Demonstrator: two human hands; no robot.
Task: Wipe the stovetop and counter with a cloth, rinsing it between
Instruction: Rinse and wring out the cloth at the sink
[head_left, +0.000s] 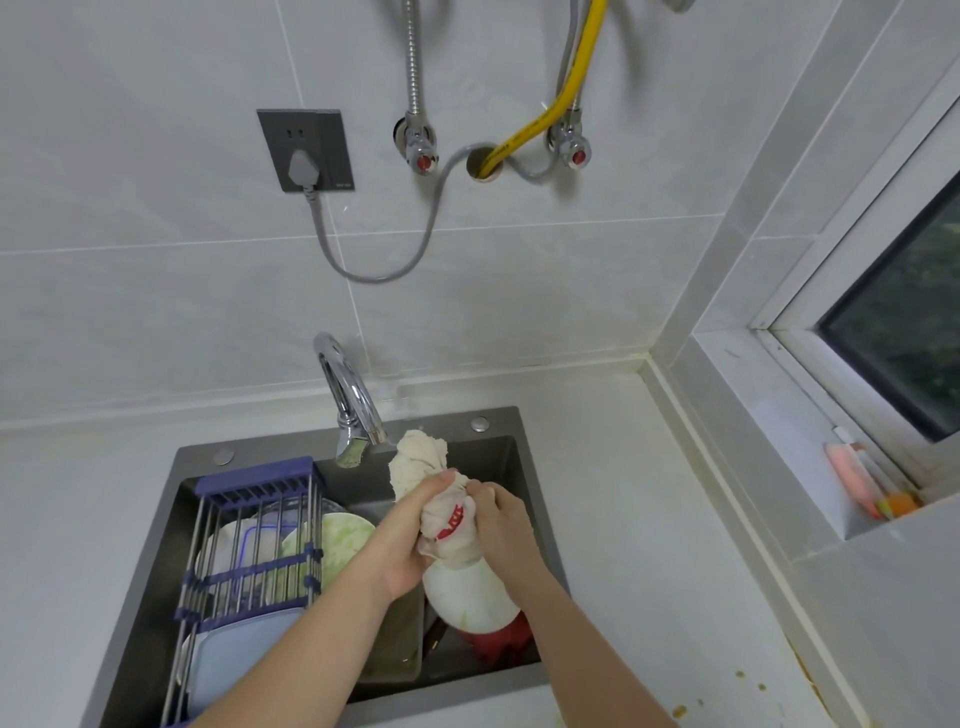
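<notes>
A cream cloth (422, 462) with a red print is bunched and twisted above the dark sink (498, 431). My left hand (410, 530) grips its left side and my right hand (501, 519) grips its right side, both with fingers curled round the fabric. The cloth's upper end sticks up just right of the chrome faucet (349, 400) spout. No water stream is visible. The white counter (649, 545) spreads to the right of the sink, with brown stains (748, 688) near its front right. The stovetop is out of view.
A blue and steel drying rack (254, 551) spans the sink's left half, with plates and a container in and under it. A white bowl (467, 597) and a red item (501, 642) lie below my hands. A window ledge at right holds brushes (862, 480). A wall socket (305, 150) and valves are above.
</notes>
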